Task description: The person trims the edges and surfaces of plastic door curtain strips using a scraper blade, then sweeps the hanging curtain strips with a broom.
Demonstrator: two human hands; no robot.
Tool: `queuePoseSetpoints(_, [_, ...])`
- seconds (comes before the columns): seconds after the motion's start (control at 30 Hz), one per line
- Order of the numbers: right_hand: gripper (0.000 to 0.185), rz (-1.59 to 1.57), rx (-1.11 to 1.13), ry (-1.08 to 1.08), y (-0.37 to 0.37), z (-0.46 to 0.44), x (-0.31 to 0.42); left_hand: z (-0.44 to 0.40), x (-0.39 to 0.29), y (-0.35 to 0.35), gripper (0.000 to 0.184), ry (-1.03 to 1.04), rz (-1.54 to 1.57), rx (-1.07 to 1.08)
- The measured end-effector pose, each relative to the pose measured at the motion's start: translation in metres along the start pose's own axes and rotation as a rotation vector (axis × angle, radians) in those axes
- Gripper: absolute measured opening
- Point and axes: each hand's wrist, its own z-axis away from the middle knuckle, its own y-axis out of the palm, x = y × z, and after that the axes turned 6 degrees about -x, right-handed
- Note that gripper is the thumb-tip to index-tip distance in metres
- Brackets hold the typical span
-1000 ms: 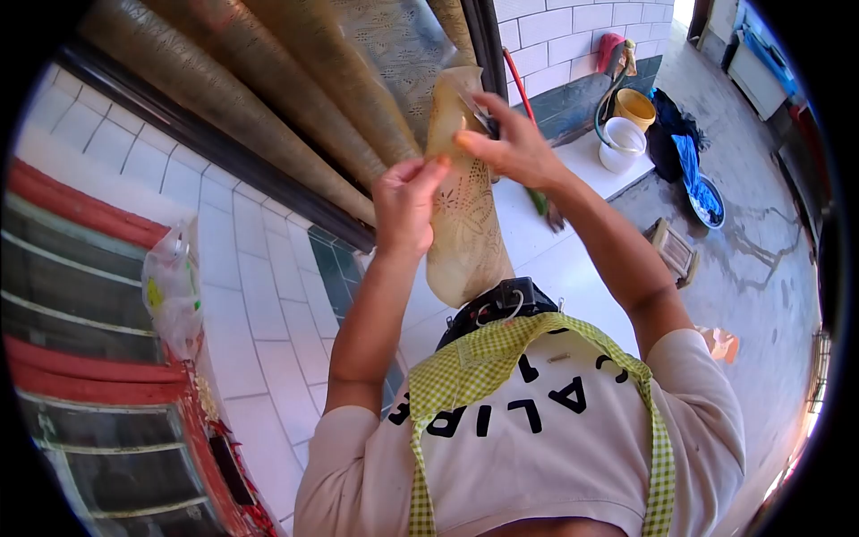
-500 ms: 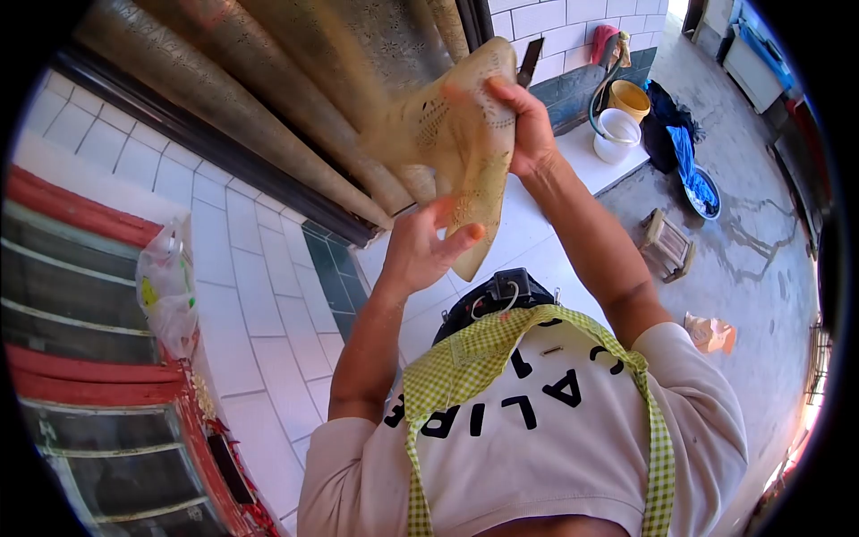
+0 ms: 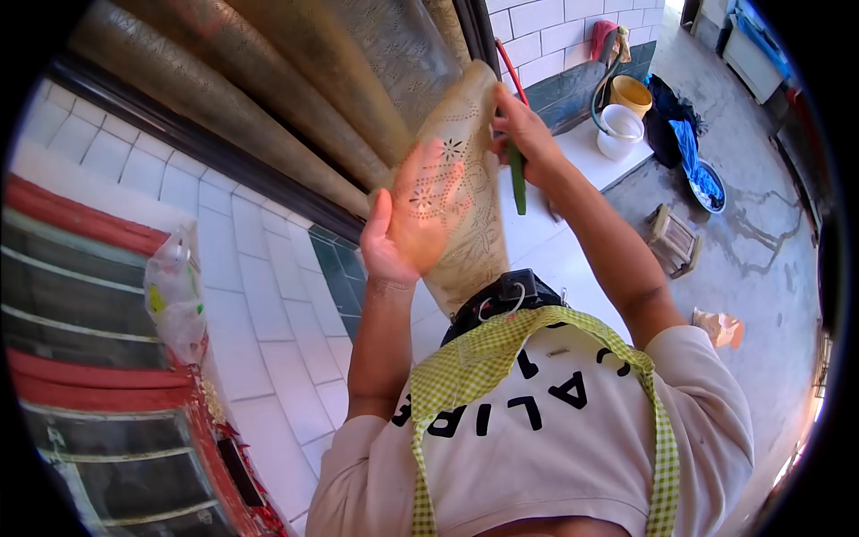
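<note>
My L hand (image 3: 413, 219) spread flat, showing thru patterned sheet (image 3: 479, 170); R hand (image 3: 526, 139), at sheet's 2 o'clock, clamped on green handle (image 3: 517, 183).

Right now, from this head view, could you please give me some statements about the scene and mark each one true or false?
1. The left hand shows partly through the patterned sheet. True.
2. The green object is in the left hand. False: it is at the right hand, pointing down below the fingers.
3. The white bucket stands next to a yellow bucket. True.
4. The wooden stool stands against the red window frame. False: it is on the grey floor, on the picture's other side.
5. The apron is checked. True.
</note>
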Motion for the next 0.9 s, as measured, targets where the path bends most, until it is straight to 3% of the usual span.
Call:
queuePoseSetpoints(0.03, [0.039, -0.01, -0.181, 0.099, -0.009, -0.003, -0.005, -0.001, -0.001, 0.0, 0.079, 0.018, 0.049, -0.061])
queuePoseSetpoints(0.07, [0.04, -0.032, -0.191, 0.178, -0.027, -0.008, -0.02, -0.002, -0.001, -0.005, 0.079, 0.021, 0.047, -0.061])
queuePoseSetpoints(0.1, [0.041, -0.05, -0.198, 0.258, -0.047, -0.013, -0.04, -0.004, -0.001, -0.014, 0.078, 0.026, 0.149, 0.07])
queuePoseSetpoints(0.13, [0.039, -0.13, -0.131, 0.334, -0.067, -0.01, -0.064, -0.005, 0.0, -0.021, 0.076, 0.032, 0.251, 0.201])
queuePoseSetpoints(0.23, [0.037, -0.242, -0.022, 0.59, -0.081, 0.04, -0.09, -0.009, 0.002, -0.03, 0.091, 0.109, 0.237, 0.104])
queuePoseSetpoints(0.27, [0.04, -0.267, 0.133, 0.514, -0.082, 0.065, -0.094, -0.01, 0.0, -0.027, 0.091, 0.112, 0.235, 0.102])
queuePoseSetpoints(0.33, [0.048, -0.208, 0.349, 0.386, -0.079, 0.096, -0.102, -0.012, -0.006, -0.015, 0.084, 0.1, 0.224, -0.11])
queuePoseSetpoints(0.37, [0.054, -0.211, 0.285, 0.393, -0.075, 0.106, -0.097, -0.014, -0.008, -0.008, 0.084, 0.096, 0.22, -0.107])
queuePoseSetpoints(0.43, [0.057, 0.025, 0.179, 0.103, -0.082, 0.092, -0.089, -0.018, -0.008, 0.001, 0.079, 0.085, 0.204, -0.215])
queuePoseSetpoints(0.5, [0.052, 0.262, 0.164, -0.324, -0.076, 0.076, -0.06, -0.02, -0.004, 0.002, 0.075, 0.059, 0.214, -0.196])
queuePoseSetpoints(0.53, [0.048, 0.471, 0.136, -0.723, -0.061, 0.069, -0.051, -0.022, -0.002, 0.002, 0.072, 0.042, 0.222, -0.175])
queuePoseSetpoints(0.6, [0.041, 0.759, 0.149, -1.04, -0.032, 0.076, -0.04, -0.028, 0.004, -0.011, 0.075, -0.017, 0.345, -0.047])
queuePoseSetpoints(0.67, [0.038, 0.831, 0.188, -0.959, -0.013, 0.087, -0.042, -0.031, 0.006, -0.007, 0.078, -0.075, 0.468, 0.077])
queuePoseSetpoints(0.73, [0.032, 0.902, 0.031, -0.981, -0.001, 0.084, -0.048, -0.032, 0.003, 0.017, 0.081, 0.031, 0.131, -0.238])
queuePoseSetpoints(0.9, [0.028, 0.932, -0.052, -0.982, 0.006, 0.069, -0.044, -0.027, 0.008, 0.009, 0.081, 0.081, 0.123, -0.254])
